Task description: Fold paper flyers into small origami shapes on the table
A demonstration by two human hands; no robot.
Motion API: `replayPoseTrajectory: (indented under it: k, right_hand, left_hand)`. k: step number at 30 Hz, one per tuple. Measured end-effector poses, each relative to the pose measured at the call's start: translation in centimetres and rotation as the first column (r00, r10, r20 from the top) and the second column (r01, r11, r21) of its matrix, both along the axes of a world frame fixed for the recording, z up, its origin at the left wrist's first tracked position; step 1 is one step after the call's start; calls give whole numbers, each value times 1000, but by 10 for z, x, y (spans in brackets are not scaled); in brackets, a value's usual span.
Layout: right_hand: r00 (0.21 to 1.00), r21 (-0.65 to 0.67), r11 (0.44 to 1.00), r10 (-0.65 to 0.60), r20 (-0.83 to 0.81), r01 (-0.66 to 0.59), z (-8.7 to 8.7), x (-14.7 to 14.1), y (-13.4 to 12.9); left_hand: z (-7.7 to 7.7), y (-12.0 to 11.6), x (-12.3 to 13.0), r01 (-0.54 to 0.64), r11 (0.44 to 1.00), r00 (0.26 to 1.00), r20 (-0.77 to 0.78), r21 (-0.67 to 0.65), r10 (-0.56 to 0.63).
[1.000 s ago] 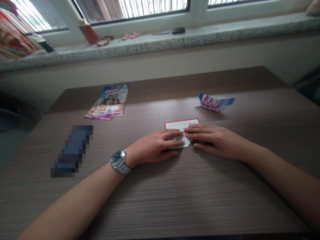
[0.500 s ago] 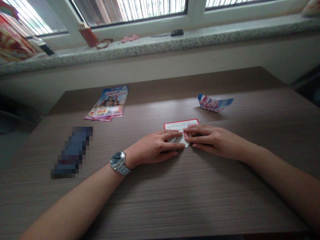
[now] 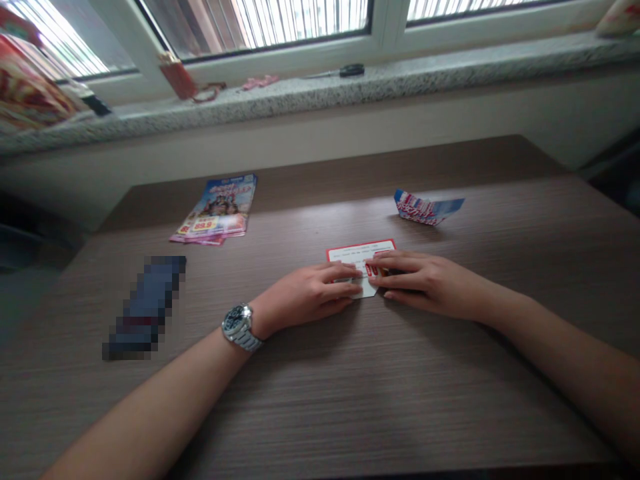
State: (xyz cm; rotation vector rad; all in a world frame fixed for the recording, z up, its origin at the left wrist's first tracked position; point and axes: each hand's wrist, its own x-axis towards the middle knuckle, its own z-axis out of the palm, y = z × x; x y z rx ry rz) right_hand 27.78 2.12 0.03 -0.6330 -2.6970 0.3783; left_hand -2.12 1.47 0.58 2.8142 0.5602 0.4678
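A partly folded flyer (image 3: 350,253), white with a red border and printed text, lies on the table in front of me. My left hand (image 3: 317,290) rests flat on its left part, fingers stretched out. On the right part lie the outstretched fingers of my right hand (image 3: 425,280), over a folded-in portion with red print. Much of the paper is hidden under both hands. Behind my right hand stands a folded blue and red paper piece (image 3: 427,208), untouched.
A stack of colourful flyers (image 3: 220,207) lies at the table's back left. Nearer on the left is a blurred-out dark object (image 3: 147,307). The granite windowsill (image 3: 300,97) holds a red lighter-like case (image 3: 177,77), pink bits (image 3: 260,82) and a dark-handled tool (image 3: 351,70).
The fingers of my left hand have slid slightly left on the paper. My right hand has stayed almost in place. The whole view has shifted a little.
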Motion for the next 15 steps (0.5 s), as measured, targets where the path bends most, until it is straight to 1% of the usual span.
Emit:
replayPoseTrajectory:
  k: [7,11,15]
  right_hand:
    - [1000,-20,1000,7,-27,-8,-4,1,3]
    - [999,-23,1000,6,-38,-7,-5,2,3]
    - [1000,-15,1000,10,-24,-11,-5,2,3]
  left_hand:
    - [4,0,2,10,997,1000,2,81,-10]
    - [9,0,3,-8,987,1000,11,161,6]
    - [10,-1,3,-16,981,1000,11,193,14]
